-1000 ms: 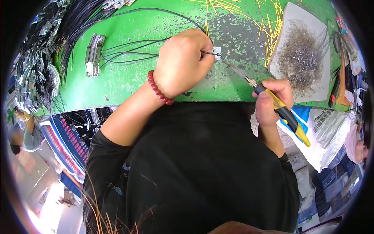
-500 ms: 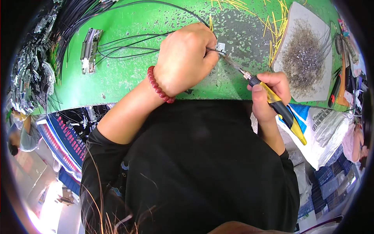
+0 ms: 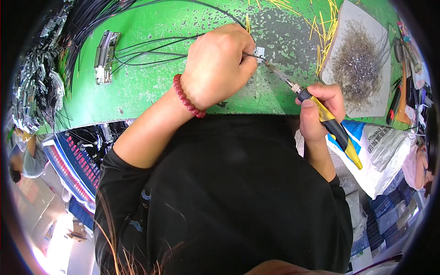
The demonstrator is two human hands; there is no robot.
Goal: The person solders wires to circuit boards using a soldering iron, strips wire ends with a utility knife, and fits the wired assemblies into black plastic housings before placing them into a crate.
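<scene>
My left hand [image 3: 220,62], with a red bead bracelet at its wrist, is closed on a thin black wire [image 3: 251,55]. The wire's end sticks out past the fingertips to the right. In my right hand [image 3: 321,110] is a yellow and black soldering iron [image 3: 331,123], gripped like a pen. Its metal tip points up and left and lies at or very near the wire end; contact is too small to tell. A small white piece [image 3: 260,51] lies just behind the wire end. Black wires run left from my left hand toward a silver metal part [image 3: 106,57].
A bundle of black wires and a heap of shiny metal parts [image 3: 36,87] fill the left of the green table [image 3: 151,91]. Yellow wires [image 3: 319,41] lie at the back right, beside a pale board [image 3: 380,87] covered with dark residue. Tools [image 3: 402,96] lie at the far right.
The soldering iron and my right hand have shifted slightly right, its tip rising a little beside the wire end. My left hand has moved very slightly upward, still holding the wire.
</scene>
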